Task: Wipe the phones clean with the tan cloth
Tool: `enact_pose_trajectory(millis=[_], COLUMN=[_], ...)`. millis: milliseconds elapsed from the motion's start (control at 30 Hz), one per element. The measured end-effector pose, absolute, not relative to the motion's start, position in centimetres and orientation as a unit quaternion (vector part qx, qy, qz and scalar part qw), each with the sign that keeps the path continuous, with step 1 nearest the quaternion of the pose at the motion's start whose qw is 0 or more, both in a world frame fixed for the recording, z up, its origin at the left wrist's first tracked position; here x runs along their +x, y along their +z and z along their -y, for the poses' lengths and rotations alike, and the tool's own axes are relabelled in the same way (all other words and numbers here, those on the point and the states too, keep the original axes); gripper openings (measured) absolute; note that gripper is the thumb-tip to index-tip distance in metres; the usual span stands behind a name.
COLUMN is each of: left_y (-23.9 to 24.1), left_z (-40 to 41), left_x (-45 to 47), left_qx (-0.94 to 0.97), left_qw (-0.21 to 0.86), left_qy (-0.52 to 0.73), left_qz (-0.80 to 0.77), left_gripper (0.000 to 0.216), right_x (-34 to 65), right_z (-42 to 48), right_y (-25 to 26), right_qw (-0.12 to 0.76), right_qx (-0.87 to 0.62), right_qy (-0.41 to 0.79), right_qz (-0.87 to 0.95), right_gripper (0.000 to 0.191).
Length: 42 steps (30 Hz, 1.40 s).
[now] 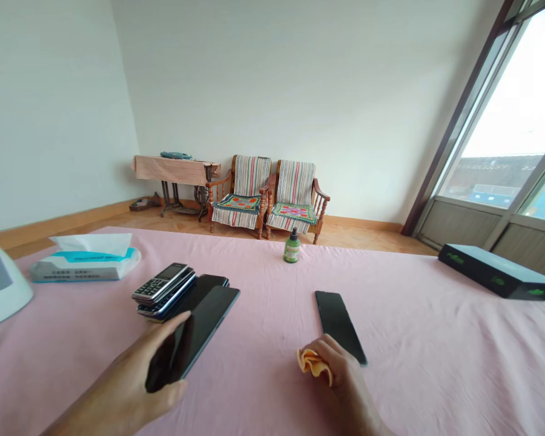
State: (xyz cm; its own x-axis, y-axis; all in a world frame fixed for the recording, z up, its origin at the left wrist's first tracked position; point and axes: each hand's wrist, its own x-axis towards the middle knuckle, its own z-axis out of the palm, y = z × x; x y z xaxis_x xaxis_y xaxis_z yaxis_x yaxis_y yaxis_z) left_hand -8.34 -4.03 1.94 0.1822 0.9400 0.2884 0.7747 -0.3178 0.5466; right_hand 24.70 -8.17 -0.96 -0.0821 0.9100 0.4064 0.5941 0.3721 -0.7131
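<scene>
My left hand (138,369) grips a black smartphone (204,324) by its sides, the dark screen facing up. Just beyond it is a stack of phones, with a silver keypad phone (161,284) on top and another dark smartphone (204,284) partly covered by the held one. Bunched in the closed fingers of my right hand (340,366) is an orange-yellow cloth (315,365). This hand is beside the near end of a second black smartphone (340,321) that lies flat on the pink tablecloth (263,351). Whether the hand touches that phone I cannot tell.
A green spray bottle (291,248) stands near the table's far edge. To the left are a tissue pack (86,263) and a white appliance (2,290); at the right lies a black box (495,272). Two chairs (249,194) and a covered side table (175,169) stand beyond.
</scene>
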Motion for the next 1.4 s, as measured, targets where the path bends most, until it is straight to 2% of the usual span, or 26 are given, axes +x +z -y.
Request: enact_pose_trajectory(millis=[67,133,400,533,733,1000,1133,1267,1400], left_y=[2.4,2.6,1.7,2.2,3.0,2.6,2.0,2.5,3.1], left_z=[4.4,4.5,3.7,4.6,6.1,5.9,6.0,5.7,4.8], left_x=[-6.0,-3.6,1.2,1.7,2.2,2.1,2.7,2.6,1.7], left_qx=[0.775,0.786,0.803,0.779,0.746,0.839,0.889,0.909,0.919], left_qw=[0.215,0.244,0.239,0.331,0.449,0.292,0.246,0.217,0.218], left_qy=[0.266,0.244,0.25,0.241,0.218,0.202,0.16,0.149,0.15], left_qz=[-0.532,-0.512,-0.486,-0.475,-0.441,-0.413,-0.352,-0.324,-0.292], left_gripper=[0.073,0.075,0.09,0.097,0.094,0.07,0.077,0.061,0.061], right_x=[24.8,24.9,25.2,25.2,25.1,25.0,25.2,25.4,25.5], right_z=[8.2,8.2,8.2,8.3,8.5,8.4,8.4,8.3,8.1], right_y=[-0.9,-1.0,-1.1,-1.0,-0.8,-0.7,-1.2,-1.8,-1.1], right_qw=[0.427,0.425,0.447,0.432,0.423,0.41,0.415,0.427,0.431], right_qx=[-0.532,-0.534,-0.542,-0.533,-0.558,-0.565,-0.564,-0.562,-0.575], right_qy=[0.177,0.165,0.125,0.124,0.137,0.164,0.164,0.158,0.163], right_qz=[0.71,0.712,0.701,0.717,0.701,0.697,0.694,0.69,0.676], right_gripper=[0.027,0.028,0.027,0.026,0.023,0.03,0.027,0.021,0.015])
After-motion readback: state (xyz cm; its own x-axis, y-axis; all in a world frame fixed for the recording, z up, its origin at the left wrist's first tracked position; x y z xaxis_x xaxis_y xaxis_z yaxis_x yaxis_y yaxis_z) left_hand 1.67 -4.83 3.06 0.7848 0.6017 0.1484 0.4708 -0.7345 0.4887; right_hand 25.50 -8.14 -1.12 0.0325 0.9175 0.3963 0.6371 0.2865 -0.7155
